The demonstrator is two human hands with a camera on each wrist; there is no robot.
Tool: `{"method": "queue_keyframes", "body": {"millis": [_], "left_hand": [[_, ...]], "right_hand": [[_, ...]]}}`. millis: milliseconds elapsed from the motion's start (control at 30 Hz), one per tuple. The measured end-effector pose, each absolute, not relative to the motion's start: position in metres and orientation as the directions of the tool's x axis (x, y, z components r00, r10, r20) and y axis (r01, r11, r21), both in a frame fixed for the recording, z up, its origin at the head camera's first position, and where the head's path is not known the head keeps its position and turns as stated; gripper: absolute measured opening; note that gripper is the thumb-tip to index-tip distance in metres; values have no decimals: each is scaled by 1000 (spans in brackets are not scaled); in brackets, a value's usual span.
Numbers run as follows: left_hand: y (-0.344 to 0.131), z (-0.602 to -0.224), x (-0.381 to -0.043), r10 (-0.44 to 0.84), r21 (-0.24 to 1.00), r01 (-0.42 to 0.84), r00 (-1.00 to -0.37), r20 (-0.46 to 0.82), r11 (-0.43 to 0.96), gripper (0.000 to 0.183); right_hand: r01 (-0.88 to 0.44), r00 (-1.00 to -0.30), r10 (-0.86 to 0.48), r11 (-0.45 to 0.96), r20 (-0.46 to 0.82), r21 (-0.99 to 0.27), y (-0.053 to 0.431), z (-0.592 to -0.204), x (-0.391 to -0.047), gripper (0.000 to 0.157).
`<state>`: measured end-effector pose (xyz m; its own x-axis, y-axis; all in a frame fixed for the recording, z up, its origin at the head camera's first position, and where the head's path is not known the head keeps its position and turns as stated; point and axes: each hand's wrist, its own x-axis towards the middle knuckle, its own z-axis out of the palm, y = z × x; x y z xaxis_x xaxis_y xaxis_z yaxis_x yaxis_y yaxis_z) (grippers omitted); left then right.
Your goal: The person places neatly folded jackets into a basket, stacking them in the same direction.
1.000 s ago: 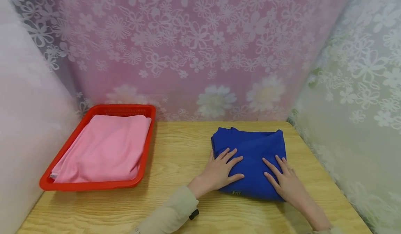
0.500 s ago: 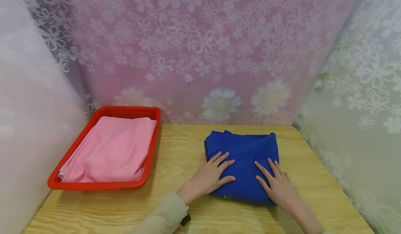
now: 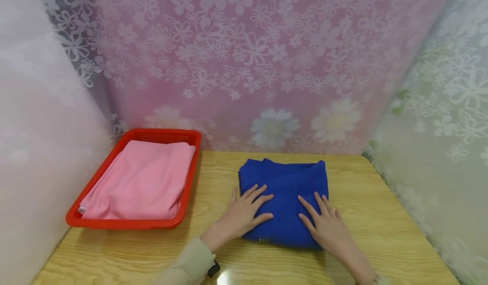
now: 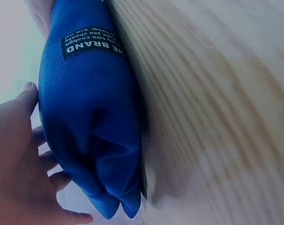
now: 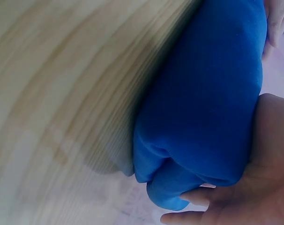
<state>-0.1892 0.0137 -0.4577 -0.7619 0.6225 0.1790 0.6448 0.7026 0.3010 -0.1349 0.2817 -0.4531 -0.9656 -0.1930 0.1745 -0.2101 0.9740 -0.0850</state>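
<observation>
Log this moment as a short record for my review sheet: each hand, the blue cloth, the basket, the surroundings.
Left hand: fingers spread, resting on the cloth's left part
Right hand: fingers spread, resting on its right part
Blue cloth: folded into a bundle, lying on the table
Label: dark patch with pale lettering, "BRAND" readable, on the edge nearest the person
Red basket: on the table, to the person's left, apart from the blue cloth
Basket contents: folded pink cloth
Backdrop: pink with white flowers
</observation>
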Motion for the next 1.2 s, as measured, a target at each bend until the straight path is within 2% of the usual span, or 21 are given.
{"method": "queue_keyframes", "body": {"millis": [800, 1000, 1200], "left_hand": [[-50, -459, -183, 529, 367, 561, -826, 195, 742, 54], [-52, -458, -180, 495, 406, 520, -851, 175, 751, 60], [-56, -462, -176, 352, 484, 386, -921, 165, 785, 69]], "right_hand": [[-247, -966, -233, 960, 111, -132, 213, -449, -150, 53], [-288, -954, -267, 941, 133, -178, 219, -444, -153, 51], [-326, -944, -292, 896, 153, -302, 239, -443, -156, 50]]}}
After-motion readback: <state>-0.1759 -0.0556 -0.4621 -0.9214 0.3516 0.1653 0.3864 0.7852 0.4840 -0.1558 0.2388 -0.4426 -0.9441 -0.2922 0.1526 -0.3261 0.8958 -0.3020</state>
